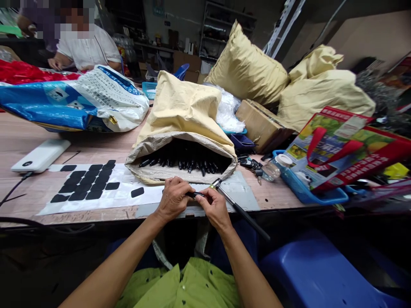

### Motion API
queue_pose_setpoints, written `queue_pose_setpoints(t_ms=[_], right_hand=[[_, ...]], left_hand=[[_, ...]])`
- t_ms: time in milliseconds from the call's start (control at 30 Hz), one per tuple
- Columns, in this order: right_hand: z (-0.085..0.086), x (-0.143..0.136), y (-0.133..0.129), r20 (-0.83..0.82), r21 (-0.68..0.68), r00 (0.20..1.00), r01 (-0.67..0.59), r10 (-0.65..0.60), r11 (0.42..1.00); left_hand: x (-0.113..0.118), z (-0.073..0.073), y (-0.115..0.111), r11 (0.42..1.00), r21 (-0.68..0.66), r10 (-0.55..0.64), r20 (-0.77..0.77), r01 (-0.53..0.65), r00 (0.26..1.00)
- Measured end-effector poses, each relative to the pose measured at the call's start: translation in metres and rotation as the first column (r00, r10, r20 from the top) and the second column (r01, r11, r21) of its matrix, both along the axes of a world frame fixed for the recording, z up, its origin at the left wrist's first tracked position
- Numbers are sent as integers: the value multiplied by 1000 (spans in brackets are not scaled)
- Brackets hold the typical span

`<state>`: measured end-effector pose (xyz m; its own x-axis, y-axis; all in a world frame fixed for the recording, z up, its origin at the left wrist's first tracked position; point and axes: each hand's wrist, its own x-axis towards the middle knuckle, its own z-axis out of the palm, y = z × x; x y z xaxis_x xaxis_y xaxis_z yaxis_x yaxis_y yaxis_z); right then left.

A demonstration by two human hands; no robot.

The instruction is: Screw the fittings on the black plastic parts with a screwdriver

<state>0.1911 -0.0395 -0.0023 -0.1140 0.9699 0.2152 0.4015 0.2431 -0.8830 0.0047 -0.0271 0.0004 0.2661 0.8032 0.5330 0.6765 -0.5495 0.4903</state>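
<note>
My left hand (175, 197) and my right hand (214, 204) meet at the table's front edge, fingers pinched on a slim black pen-like piece (194, 194). Most of that piece is hidden by the fingers. Just beyond them, an open yellow sack (181, 105) lies with its mouth towards me, and many similar black pieces (189, 164) stick out inside. A small hammer (236, 205) with a metal shaft and black grip lies beside my right hand, its handle reaching past the edge. To the left, a white sheet (122, 201) carries rows of black rounded patches (91, 182).
A white power bank (41, 156) with a cable lies at left, a blue-white bag (112, 98) behind it. Keys (257, 171), a clear jar (272, 169) and a blue basket (321, 194) stand at right. A person in white (88, 49) sits across; a blue stool (334, 269) is below right.
</note>
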Motion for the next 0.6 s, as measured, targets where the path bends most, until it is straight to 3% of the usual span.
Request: queue_pose_setpoints(t_ms=[200, 600], right_hand=[[6, 4, -4, 71, 51, 997, -18, 14, 999], [2, 7, -3, 62, 71, 997, -42, 37, 997]], left_hand=[[0, 2, -1, 999, -46, -15, -35, 13, 999], [-3, 1, 0, 992, -106, -70, -49, 65, 996]])
